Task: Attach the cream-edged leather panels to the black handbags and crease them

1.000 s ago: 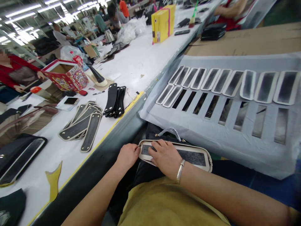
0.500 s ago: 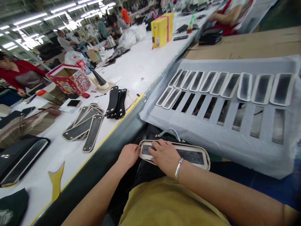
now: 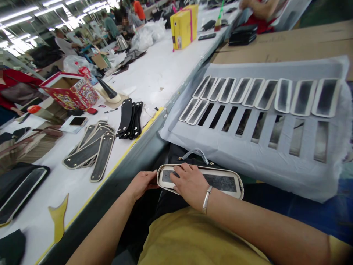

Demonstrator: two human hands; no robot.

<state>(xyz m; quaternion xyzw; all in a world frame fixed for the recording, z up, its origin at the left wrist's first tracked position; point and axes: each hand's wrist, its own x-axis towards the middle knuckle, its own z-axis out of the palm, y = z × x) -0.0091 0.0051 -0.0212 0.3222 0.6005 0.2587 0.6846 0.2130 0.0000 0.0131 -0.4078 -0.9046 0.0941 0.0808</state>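
Observation:
On my lap lies a long cream-edged strap piece (image 3: 220,182) with a dark grey centre, resting on a black bag. My left hand (image 3: 142,183) pinches its left end with curled fingers. My right hand (image 3: 189,183), a silver bangle at the wrist, presses flat on its left half with fingers spread. Just beyond sits a pale blue template sheet (image 3: 248,162) with cut-out slots, and a row of several similar cream-edged pieces (image 3: 264,94) laid along its far side.
To the left runs a long white table (image 3: 154,79) bearing a fan of dark strap pieces (image 3: 92,149), a black stack (image 3: 129,119), a phone (image 3: 77,121), a red patterned box (image 3: 70,92) and a yellow box (image 3: 183,25). Other people work at the far end and left.
The view has shifted slightly left and down. My left hand's fingers have slid a little along the strap's left end; my right hand stays pressed on it.

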